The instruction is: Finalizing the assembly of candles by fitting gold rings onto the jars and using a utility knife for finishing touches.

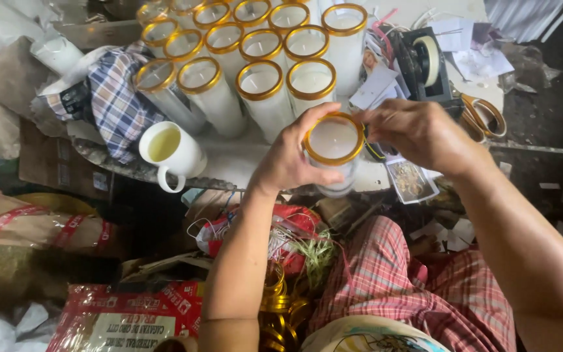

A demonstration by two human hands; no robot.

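**Operator:** Worktable first: what is on it?

**Inspector:** Largest group is the cluster of glass candles, tall clear cylinders filled with white wax, each with a gold band round the rim. They stand upright in close rows at the far side, most touching their neighbours. Left of the cluster lies a checked cloth, bunched against the outermost candles. Right of the cluster sits a black tape dispenser among loose papers.

**Operator:** Smaller items?

**Inspector:** White mug holding a yellowish liquid, near the table's front edge, just below the cloth. Scissors with orange-gold handles at the right edge, beside the dispenser.

**Operator:** Position of the held candle?

**Inspector:** Held candle is upright, in front of the cluster and apart from it, over the table's near edge, above the person's lap. Its rim carries the same gold band.

**Operator:** Left hand state?

**Inspector:** Left hand is wrapped round the glass from the left side, fingers curled firmly on the wall, thumb reaching up to the rim.

**Operator:** Right hand state?

**Inspector:** Right hand is at the right side of the rim, fingertips pinched together against the gold band. Whether anything else is in that pinch cannot be told.
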